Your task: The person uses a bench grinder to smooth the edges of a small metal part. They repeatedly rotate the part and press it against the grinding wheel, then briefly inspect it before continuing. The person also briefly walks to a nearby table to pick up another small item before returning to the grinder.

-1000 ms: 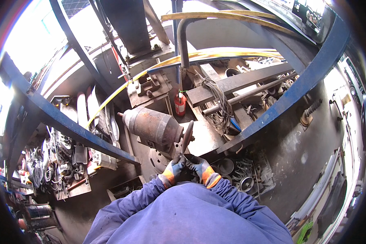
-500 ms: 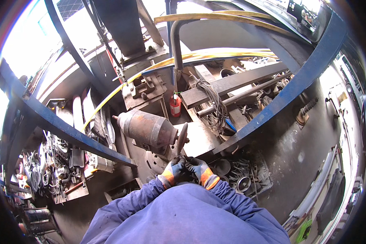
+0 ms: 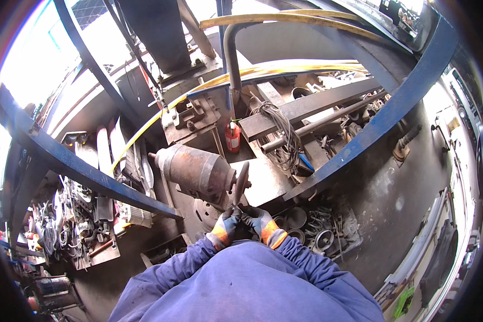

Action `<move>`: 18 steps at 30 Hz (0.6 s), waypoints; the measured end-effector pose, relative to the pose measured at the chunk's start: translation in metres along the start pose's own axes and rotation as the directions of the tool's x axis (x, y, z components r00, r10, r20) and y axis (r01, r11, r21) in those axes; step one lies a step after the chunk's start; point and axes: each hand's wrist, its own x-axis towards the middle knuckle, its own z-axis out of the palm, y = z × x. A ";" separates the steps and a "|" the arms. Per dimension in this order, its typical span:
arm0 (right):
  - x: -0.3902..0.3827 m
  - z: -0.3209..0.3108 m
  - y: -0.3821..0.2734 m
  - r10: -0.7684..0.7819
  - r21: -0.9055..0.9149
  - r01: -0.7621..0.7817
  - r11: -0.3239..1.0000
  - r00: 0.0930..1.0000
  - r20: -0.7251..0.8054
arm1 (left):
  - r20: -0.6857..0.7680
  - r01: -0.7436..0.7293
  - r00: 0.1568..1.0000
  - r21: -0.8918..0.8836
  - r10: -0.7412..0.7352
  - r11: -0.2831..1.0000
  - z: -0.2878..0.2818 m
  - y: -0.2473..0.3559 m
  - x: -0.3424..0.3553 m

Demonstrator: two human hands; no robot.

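Note:
A rusty motor (image 3: 193, 169) with a cylindrical body stands in front of me. At its right end a grinding wheel (image 3: 241, 180) shows edge-on. Just below that wheel my hands are close together, in dark gloves with orange and grey cuffs. My left hand (image 3: 228, 224) is closed, fingertips up by the wheel's lower edge. Beside it my right hand (image 3: 257, 220) is also closed, its fingers curled toward the left. Something small and dark seems pinched between them, too hidden to name. Whether it touches the wheel I cannot tell.
Blue curved metal bars (image 3: 86, 163) flank the spot on both sides. A red fire extinguisher (image 3: 232, 137) stands behind the motor. Coiled cable (image 3: 282, 129) hangs over a steel beam (image 3: 316, 107) on the right. Scrap parts (image 3: 322, 231) lie low at right; more heaps (image 3: 86, 214) sit left.
The view has shifted slightly. My hands stay together below the wheel, with only a small change in their position.

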 end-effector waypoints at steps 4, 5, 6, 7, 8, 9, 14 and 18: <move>-0.007 0.011 -0.016 0.006 -0.156 0.003 0.988 0.998 0.055 | -0.021 -0.164 0.985 0.211 0.173 0.964 -0.005 -0.002 -0.004; -0.010 0.011 -0.020 0.037 -0.184 -0.024 0.983 0.997 0.065 | -0.012 -0.191 0.979 0.299 0.204 0.935 -0.008 -0.003 -0.008; -0.007 0.009 -0.013 0.060 -0.139 -0.050 0.989 0.996 0.072 | -0.003 -0.219 0.971 0.385 0.238 0.896 -0.010 -0.003 -0.010; -0.007 0.007 -0.009 0.023 -0.128 -0.010 0.992 0.995 0.099 | 0.010 -0.241 0.964 0.466 0.267 0.851 -0.004 0.000 -0.016; -0.007 0.005 -0.006 -0.012 -0.112 0.027 0.993 0.992 0.127 | 0.040 -0.278 0.949 0.581 0.314 0.765 0.011 0.006 -0.026; -0.007 0.004 -0.004 -0.048 -0.095 0.064 0.993 0.987 0.154 | 0.075 -0.307 0.932 0.683 0.354 0.663 0.018 0.007 -0.031; -0.006 -0.001 0.000 -0.070 -0.162 0.101 0.982 0.980 0.188 | 0.143 -0.419 0.879 0.687 0.455 0.594 0.034 0.011 -0.037; -0.010 0.003 0.006 0.004 -0.062 0.003 0.998 0.993 0.116 | 0.034 -0.292 0.914 0.747 0.405 0.597 0.021 0.006 -0.029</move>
